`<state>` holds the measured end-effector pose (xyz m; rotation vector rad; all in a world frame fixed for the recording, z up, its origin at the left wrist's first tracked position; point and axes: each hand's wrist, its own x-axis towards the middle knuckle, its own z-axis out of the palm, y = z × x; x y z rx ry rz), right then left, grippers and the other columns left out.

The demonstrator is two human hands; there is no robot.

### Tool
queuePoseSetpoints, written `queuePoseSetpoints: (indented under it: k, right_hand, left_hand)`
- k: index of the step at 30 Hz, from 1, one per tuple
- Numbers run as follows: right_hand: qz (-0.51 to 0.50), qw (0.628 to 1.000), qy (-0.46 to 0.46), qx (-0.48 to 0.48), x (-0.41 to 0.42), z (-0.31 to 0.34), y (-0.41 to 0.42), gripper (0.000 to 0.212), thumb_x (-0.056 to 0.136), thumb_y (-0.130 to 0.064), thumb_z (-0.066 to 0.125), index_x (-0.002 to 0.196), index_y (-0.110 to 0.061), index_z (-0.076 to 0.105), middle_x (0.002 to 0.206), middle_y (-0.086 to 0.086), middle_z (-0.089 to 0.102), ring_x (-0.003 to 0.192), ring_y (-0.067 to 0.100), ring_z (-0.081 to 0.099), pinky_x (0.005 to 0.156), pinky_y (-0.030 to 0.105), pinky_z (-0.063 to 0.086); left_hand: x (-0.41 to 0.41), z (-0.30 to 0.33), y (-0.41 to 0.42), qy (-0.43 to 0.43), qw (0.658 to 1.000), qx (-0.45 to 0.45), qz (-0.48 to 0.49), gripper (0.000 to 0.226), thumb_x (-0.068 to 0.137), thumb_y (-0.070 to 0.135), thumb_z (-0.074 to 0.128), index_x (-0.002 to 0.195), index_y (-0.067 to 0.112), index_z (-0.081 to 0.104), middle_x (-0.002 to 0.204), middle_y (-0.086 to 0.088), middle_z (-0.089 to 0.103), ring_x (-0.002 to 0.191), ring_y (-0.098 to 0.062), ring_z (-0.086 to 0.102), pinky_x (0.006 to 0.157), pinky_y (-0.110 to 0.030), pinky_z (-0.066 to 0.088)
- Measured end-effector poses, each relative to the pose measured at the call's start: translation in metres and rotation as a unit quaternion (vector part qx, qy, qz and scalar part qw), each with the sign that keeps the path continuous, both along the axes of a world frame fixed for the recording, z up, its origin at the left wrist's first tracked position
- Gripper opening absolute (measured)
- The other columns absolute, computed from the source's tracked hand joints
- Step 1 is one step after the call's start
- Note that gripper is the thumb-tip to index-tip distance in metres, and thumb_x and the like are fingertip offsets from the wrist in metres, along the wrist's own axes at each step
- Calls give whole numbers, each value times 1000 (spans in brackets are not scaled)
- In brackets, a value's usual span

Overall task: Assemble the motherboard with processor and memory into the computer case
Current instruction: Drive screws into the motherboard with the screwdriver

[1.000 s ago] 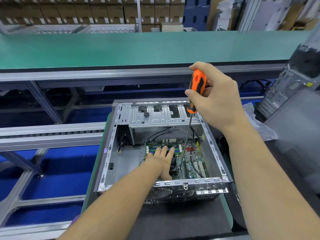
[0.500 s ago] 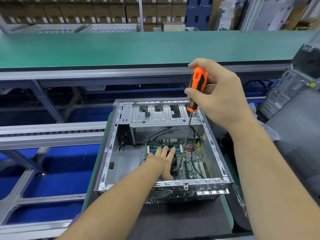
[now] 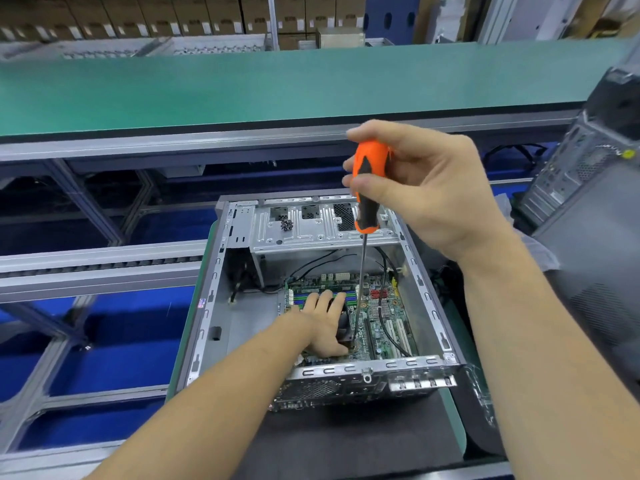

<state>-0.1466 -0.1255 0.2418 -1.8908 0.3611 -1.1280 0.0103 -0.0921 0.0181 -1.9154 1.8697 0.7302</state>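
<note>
Green conveyor belt (image 3: pixel 242 88) runs behind the open grey metal computer case (image 3: pixel 207 306). Left hand (image 3: pixel 323 322) lies flat, fingers straight, on the green motherboard (image 3: pixel 384 327) inside; right hand (image 3: pixel 426 188) above grips the orange-handled screwdriver (image 3: pixel 367 188), shaft pointing down beside the left fingers.

Computer case (image 3: pixel 207 306) lies open side up at the near edge of the desk (image 3: pixel 346 445). Motherboard (image 3: pixel 381 323) sits on the case floor, toward the right wall. Drive bracket (image 3: pixel 322 226) spans the far end of the case; a cluster of screws (image 3: pixel 286 224) rests on it, left of centre. Left hand (image 3: pixel 325 323) lies on the motherboard. Right hand (image 3: pixel 422 188) is above the case, holding the screwdriver (image 3: pixel 369 188); shaft runs down to the board just right of the left hand. Second case (image 3: pixel 588 168) stands at the right edge. Conveyor (image 3: pixel 242 88) runs behind the desk.
</note>
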Motion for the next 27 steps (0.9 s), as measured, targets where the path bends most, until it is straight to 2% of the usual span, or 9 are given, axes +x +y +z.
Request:
queuePoseSetpoints:
  k: [3,7,9,12,14,18,21,23,27]
  right_hand:
    - [-63,997,2,-45,3,-4,-2,34,79,-4,83,107,-17,67,82,20,59,64,36,57,62,33,56]
    - [5,1000,-15,-16,-2,-8,3,32,91,-6,68,117,-24,65,103,21,69,87,34,71,77,53,60]
    - [21,999,-26,-6,-1,-7,6,33,90,-4,66,117,-23,65,102,17,72,93,30,73,82,51,60]
    - [-107,992,-13,-67,2,-6,1,18,84,-9,80,98,-15,70,82,14,63,70,27,60,67,42,53]
    - [-144,987,9,-71,1,-5,-2,23,83,-17,82,103,-20,70,86,11,62,75,30,60,70,42,55]
    - [9,1000,-8,-12,0,-5,7,30,92,-10,65,116,-29,66,105,15,73,91,43,69,76,49,61]
    - [-113,991,-15,-63,5,-6,6,17,87,-15,76,101,-24,71,82,15,66,73,31,66,68,45,57]
    - [-197,977,1,-85,6,-6,2,18,83,-25,81,99,-26,71,82,15,63,70,26,58,68,38,51]
    - [-52,998,3,-27,1,-1,5,34,90,-14,68,117,-33,65,103,20,70,92,42,68,79,56,57]
  left_hand:
    - [-10,2,-3,-53,998,19,-7,123,82,64,64,152,22,-28,164,-6,-17,150,-35,-8,118,-60,14]
    - [-20,1,-3,-92,995,24,-2,125,79,70,60,152,20,-29,163,-10,-17,150,-37,-6,116,-61,17]
    - [-21,-1,-1,-104,995,12,-2,123,80,69,58,152,20,-28,163,-11,-16,150,-38,-6,116,-61,17]
    - [-22,-1,0,-105,994,11,3,123,80,67,60,151,20,-29,163,-11,-17,150,-38,-6,116,-61,17]
    - [-24,0,0,-108,994,14,8,124,79,67,61,151,21,-30,163,-11,-17,150,-38,-7,116,-61,17]
    - [-25,2,-1,-115,993,27,12,123,78,62,60,150,20,-30,163,-12,-18,150,-39,-8,115,-63,16]
    - [-26,4,0,-110,993,25,18,122,79,60,60,151,22,-31,163,-11,-19,150,-38,-10,116,-62,14]
    - [-26,4,0,-108,994,25,19,121,81,60,60,151,22,-31,163,-11,-20,150,-38,-11,116,-62,14]
    - [-26,4,-1,-105,994,33,23,120,81,59,59,150,23,-33,163,-11,-23,150,-39,-14,116,-63,12]
